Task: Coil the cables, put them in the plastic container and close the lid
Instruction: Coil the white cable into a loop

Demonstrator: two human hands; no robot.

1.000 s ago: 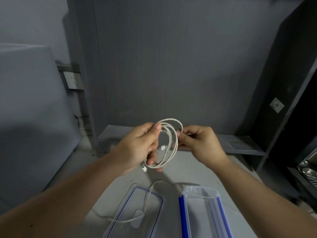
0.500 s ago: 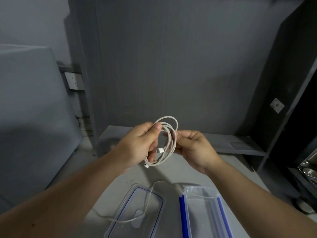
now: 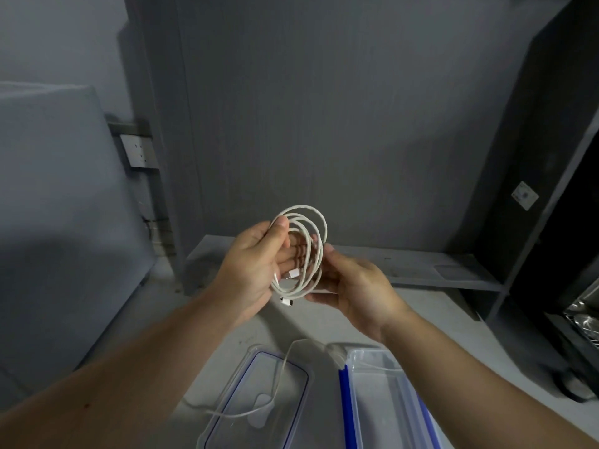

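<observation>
A grey wall panel [image 3: 324, 108] fills the background, with one wall socket [image 3: 139, 150] on the strip to its left, and a tall dark cabinet [image 3: 551, 150] bearing one small pale label [image 3: 525, 196] on the right; something of shiny metal [image 3: 583, 319] shows at the right edge, too cut off to identify. A low ledge [image 3: 421, 262] runs along the back of the grey counter [image 3: 210, 335]. Both forearms cross the lower view and hide the near corners of the counter. There are two cables. The coiled cable [image 3: 308, 254], white and wound in several loops, is held in the air above the counter, well above the box parts, with two white plugs visible, one inside the loops and one hanging just below them. The left hand [image 3: 252, 270] pinches the upper left of the coil, thumb pressed down against its curled fingers; the right hand [image 3: 359, 286] lies palm up with its fingers curled behind the coil's right side and the thumb touching the front. The loose cable [image 3: 282, 367], thinner, trails across the counter and over the one clear blue-edged lid [image 3: 252, 377], which lies flat just left of the one clear container [image 3: 382, 416]. The container stands open; a stretch of the loose cable crosses its far end, whether inside or on the rim cannot be told
</observation>
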